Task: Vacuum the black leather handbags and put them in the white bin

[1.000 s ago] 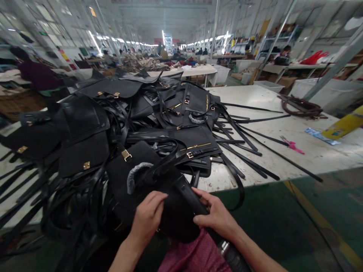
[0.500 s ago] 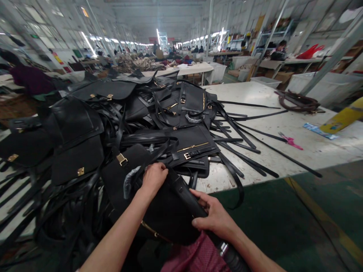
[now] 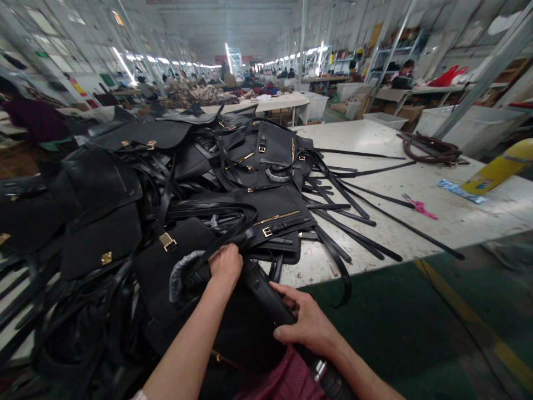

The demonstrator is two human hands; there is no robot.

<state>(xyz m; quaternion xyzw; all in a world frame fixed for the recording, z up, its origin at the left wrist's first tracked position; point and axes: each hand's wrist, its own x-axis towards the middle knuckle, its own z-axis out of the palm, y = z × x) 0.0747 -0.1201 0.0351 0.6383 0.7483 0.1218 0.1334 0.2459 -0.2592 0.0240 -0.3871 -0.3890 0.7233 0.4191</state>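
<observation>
A black bag (image 3: pixel 250 333) leans between my body and the table's front edge, with a gold clasp (image 3: pixel 167 240) on its flap and a plastic-wrapped handle (image 3: pixel 178 275). My left hand (image 3: pixel 227 265) is closed at the bag's top around black straps (image 3: pixel 237 214), which arch up over the pile; its fingertips are hidden. My right hand (image 3: pixel 306 319) grips the bag's side edge, thumb on the near face and fingers over the far side. Behind both hands lies a pile of similar black bags (image 3: pixel 275 214) with gold zips and buckles.
Loose black strap ends (image 3: pixel 362 239) spread over the white table (image 3: pixel 375 136). To the right lie pink-handled snips (image 3: pixel 422 208), a blue-and-white packet (image 3: pixel 462 190), a yellow cylinder (image 3: pixel 499 166) and coiled brown straps (image 3: pixel 431 150). A person in purple (image 3: pixel 35 119) is at far left.
The straps at my left hand now rise in a higher arch, and more of the plastic-wrapped handle shows. My right hand keeps its grip on the bag's side. The view has shifted slightly.
</observation>
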